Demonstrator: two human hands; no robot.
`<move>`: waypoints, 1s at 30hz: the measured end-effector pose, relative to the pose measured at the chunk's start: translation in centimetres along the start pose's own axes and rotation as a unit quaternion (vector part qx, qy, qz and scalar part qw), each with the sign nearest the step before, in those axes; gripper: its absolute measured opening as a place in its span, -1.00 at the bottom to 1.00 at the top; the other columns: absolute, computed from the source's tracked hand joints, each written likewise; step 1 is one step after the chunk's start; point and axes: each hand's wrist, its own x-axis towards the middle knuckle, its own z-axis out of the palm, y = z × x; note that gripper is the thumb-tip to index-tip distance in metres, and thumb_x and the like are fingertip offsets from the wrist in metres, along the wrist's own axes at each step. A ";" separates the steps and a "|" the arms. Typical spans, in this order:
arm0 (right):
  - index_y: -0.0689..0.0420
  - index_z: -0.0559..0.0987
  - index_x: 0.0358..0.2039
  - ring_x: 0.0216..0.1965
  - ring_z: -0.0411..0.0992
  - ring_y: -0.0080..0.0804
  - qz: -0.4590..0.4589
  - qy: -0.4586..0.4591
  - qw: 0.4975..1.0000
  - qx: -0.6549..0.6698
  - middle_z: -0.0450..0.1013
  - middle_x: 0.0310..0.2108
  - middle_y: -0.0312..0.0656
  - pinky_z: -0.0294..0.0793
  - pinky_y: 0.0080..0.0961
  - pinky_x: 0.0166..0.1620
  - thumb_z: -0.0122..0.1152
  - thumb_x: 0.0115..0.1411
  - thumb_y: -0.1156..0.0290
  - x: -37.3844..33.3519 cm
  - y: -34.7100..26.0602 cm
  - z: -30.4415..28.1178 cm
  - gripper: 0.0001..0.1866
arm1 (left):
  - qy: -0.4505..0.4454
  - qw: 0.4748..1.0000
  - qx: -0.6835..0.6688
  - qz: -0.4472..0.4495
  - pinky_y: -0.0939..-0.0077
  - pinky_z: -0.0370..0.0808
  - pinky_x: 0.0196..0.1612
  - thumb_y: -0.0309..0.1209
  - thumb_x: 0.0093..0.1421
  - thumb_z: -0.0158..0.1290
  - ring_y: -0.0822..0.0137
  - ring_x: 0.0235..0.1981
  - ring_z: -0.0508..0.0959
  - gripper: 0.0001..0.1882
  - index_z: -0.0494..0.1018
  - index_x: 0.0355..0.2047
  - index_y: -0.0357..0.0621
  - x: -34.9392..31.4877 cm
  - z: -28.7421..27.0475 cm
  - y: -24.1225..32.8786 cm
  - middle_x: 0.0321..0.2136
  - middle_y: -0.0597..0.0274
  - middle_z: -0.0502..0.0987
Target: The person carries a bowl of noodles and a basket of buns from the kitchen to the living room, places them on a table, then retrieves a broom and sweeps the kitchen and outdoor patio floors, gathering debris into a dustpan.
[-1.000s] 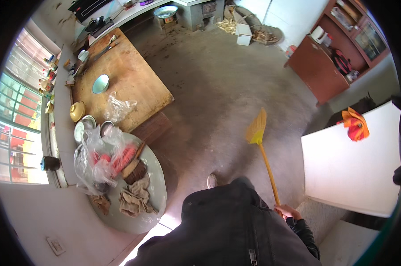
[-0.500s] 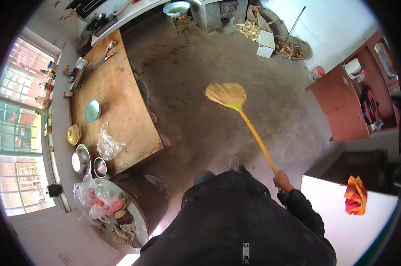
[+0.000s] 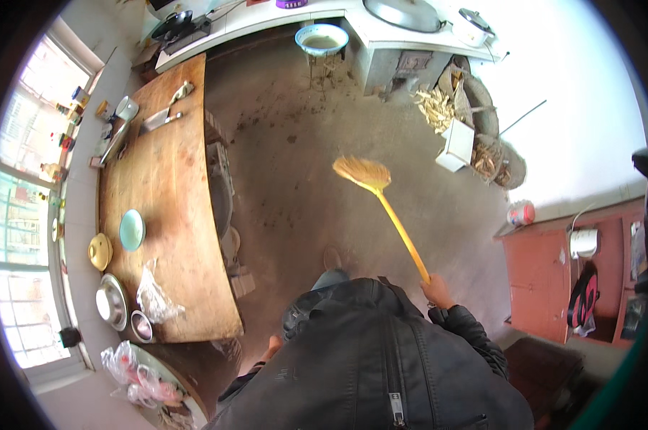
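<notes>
A yellow-handled straw broom (image 3: 385, 208) is held out over the bare concrete floor (image 3: 302, 172), its bristle head pointing away from the body and to the left, its long axis running diagonally back to the right hand (image 3: 436, 290), which is clamped on the handle's end. A sweeping stroke is judged to be in hand; a pull toward the body seems called for. The left hand (image 3: 270, 349), low beside the dark jacket (image 3: 367, 365), is mostly hidden, so its state cannot be told. A long wooden table (image 3: 173, 215) stands to the left.
</notes>
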 end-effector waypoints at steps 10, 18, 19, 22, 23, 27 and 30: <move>0.42 0.53 -0.37 -0.49 0.60 -0.01 0.075 -0.101 0.978 0.168 0.53 -0.53 0.16 0.53 -0.16 -0.47 0.22 0.18 0.25 27.4 -7.5 -12.0 -0.62 | 0.159 0.830 -0.496 -0.198 0.40 0.51 -0.59 -0.31 0.29 -0.01 0.33 -0.59 0.56 -0.73 0.52 -0.46 -0.21 16.5 -26.2 23.7 -0.61 0.20 0.53; 0.43 0.55 -0.41 -0.47 0.60 0.03 0.109 -0.183 0.970 0.119 0.54 -0.56 0.14 0.55 -0.17 -0.40 0.23 0.16 0.25 55.0 -17.7 -24.2 -0.62 | 0.191 0.946 -0.224 -0.136 0.38 0.52 -0.55 -0.25 0.21 0.05 0.32 -0.61 0.56 -0.67 0.56 -0.53 -0.30 23.3 -23.6 36.9 -0.58 0.12 0.59; 0.42 0.55 -0.38 -0.45 0.60 0.04 0.066 -0.164 0.980 0.095 0.55 -0.53 0.14 0.55 -0.17 -0.38 0.23 0.16 0.25 58.2 -19.5 -25.7 -0.62 | 0.180 0.941 -0.240 -0.159 0.38 0.52 -0.54 -0.25 0.21 0.06 0.33 -0.60 0.56 -0.67 0.56 -0.52 -0.30 24.5 -23.1 38.8 -0.58 0.13 0.59; 0.38 0.54 -0.27 -0.38 0.60 0.08 0.017 -0.148 0.989 0.023 0.57 -0.44 0.13 0.57 -0.16 -0.32 0.24 0.16 0.24 67.0 -23.3 -29.3 -0.62 | 0.161 0.918 -0.295 -0.210 0.39 0.52 -0.51 -0.26 0.22 0.07 0.34 -0.57 0.56 -0.69 0.57 -0.48 -0.30 27.4 -22.6 44.1 -0.57 0.14 0.59; 0.35 0.53 -0.22 -0.36 0.60 0.08 0.018 -0.140 0.990 0.011 0.57 -0.41 0.12 0.57 -0.16 -0.31 0.23 0.16 0.24 69.7 -24.8 -29.6 -0.62 | 0.159 0.912 -0.309 -0.217 0.39 0.52 -0.50 -0.26 0.22 0.08 0.35 -0.56 0.57 -0.69 0.57 -0.47 -0.30 28.6 -22.9 45.4 -0.57 0.14 0.59; 0.26 0.48 -0.09 -0.33 0.59 0.09 -0.057 -0.091 0.991 -0.077 0.57 -0.33 0.12 0.58 -0.18 -0.29 0.22 0.17 0.23 79.4 -31.1 -29.9 -0.60 | 0.172 0.890 -0.349 -0.238 0.39 0.52 -0.46 -0.26 0.23 0.10 0.36 -0.52 0.57 -0.71 0.58 -0.42 -0.30 33.0 -25.5 48.5 -0.56 0.16 0.60; 0.23 0.43 -0.01 -0.57 0.53 -0.12 0.001 -0.148 0.986 0.083 0.49 -0.51 0.02 0.51 -0.22 -0.52 0.16 0.20 0.33 84.2 -36.1 -30.4 -0.62 | 0.193 0.870 -0.380 -0.247 0.39 0.52 -0.43 -0.27 0.23 0.11 0.38 -0.49 0.57 -0.72 0.58 -0.39 -0.30 36.1 -29.4 50.3 -0.55 0.17 0.60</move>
